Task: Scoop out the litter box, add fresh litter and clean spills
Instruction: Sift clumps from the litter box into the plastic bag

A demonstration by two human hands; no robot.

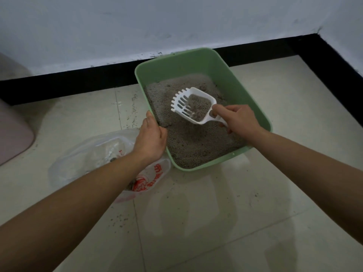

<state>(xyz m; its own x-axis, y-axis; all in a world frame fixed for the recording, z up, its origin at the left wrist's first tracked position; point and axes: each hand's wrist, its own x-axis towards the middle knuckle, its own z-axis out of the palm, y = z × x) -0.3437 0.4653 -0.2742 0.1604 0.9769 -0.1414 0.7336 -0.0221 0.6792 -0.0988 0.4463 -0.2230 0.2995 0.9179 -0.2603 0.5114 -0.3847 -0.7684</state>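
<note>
A green litter box (243,89) sits on the tiled floor against the wall, filled with grey litter (192,146). My right hand (238,119) grips the handle of a white slotted scoop (191,106), held above the litter with grey clumps and grains in its bowl. My left hand (152,135) clasps the box's left rim near the front corner. A clear plastic bag (94,154) with red print lies on the floor to the left of the box, partly under my left forearm.
Spilled litter grains (131,112) dot the tiles left of the box and more grains (119,220) lie in front of the bag. A pinkish object (13,132) stands at the far left. A black skirting (78,81) runs along the white wall.
</note>
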